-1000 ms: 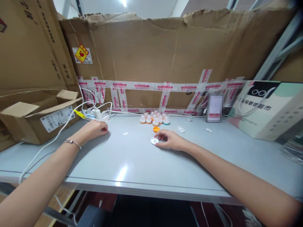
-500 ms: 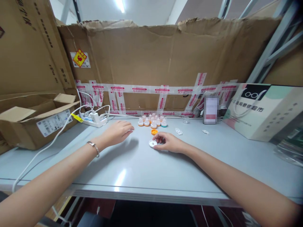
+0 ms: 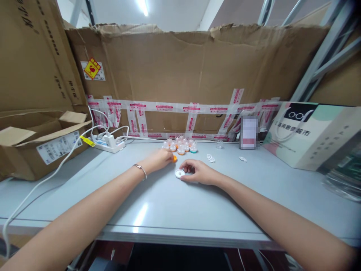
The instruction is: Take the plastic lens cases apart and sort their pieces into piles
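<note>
My left hand (image 3: 161, 159) has its fingertips closed on the edge of a small orange round cap (image 3: 175, 159), partly covered by the fingers. Between the thumb and fingers of my right hand (image 3: 197, 172) is a white round disc-like piece (image 3: 179, 173), with a small raised spot at its centre, held low over the table. Just behind both hands stands a cluster of small clear-topped containers (image 3: 181, 149) with orange and teal bases.
Small white flat pieces (image 3: 210, 158) lie right of the cluster, near a clear cup (image 3: 219, 144). A phone (image 3: 249, 132) leans at the back right beside a printed paper bag (image 3: 299, 131). A power strip (image 3: 113, 146) and an open carton (image 3: 42, 145) are on the left.
My left hand has moved right and its fingers have reached the orange cap. My right hand still holds the white disc in nearly the same spot.
</note>
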The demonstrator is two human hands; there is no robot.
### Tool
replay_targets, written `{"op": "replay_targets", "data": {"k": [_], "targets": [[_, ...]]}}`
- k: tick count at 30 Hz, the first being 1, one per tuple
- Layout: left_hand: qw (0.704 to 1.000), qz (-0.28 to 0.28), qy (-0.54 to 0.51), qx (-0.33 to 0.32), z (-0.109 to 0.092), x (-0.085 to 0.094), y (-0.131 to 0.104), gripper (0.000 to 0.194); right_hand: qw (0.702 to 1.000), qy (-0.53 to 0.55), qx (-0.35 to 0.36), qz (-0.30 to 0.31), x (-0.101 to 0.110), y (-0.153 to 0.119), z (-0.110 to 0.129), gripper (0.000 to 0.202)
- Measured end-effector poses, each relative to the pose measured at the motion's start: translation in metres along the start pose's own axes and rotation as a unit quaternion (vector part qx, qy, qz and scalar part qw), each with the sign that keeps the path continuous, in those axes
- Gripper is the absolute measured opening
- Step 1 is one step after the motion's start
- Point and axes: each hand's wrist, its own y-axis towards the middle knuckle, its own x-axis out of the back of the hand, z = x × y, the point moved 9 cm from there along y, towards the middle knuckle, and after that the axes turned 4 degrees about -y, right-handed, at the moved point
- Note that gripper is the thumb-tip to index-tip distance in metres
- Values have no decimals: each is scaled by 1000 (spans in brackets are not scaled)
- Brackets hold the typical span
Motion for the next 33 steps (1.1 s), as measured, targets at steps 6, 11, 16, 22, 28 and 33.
{"op": "replay_targets", "data": {"k": [6,11,16,22,28,33], "targets": [[996,10,24,89,64,15,-20,18,1000,4,-10,-2,-1,2,-6,32],[997,-28,-35,67,38,29,-19,24,996,88,-34,6,2,5,-11,37],[982,14,-186,-14,-22,25,-18,27,990,79,-85,-83,30,8,-33,41],[976,49,-210,-32,-39,3,-16,33,971,-146,-100,-163,47,11,-48,32],[993,-50,-98,48,13,19,-13,28,956,-215,-86,-180,44,19,-51,32],[993,-13,-19,114,59,11,-16,31,965,-166,-48,-198,45,13,-33,37]]}}
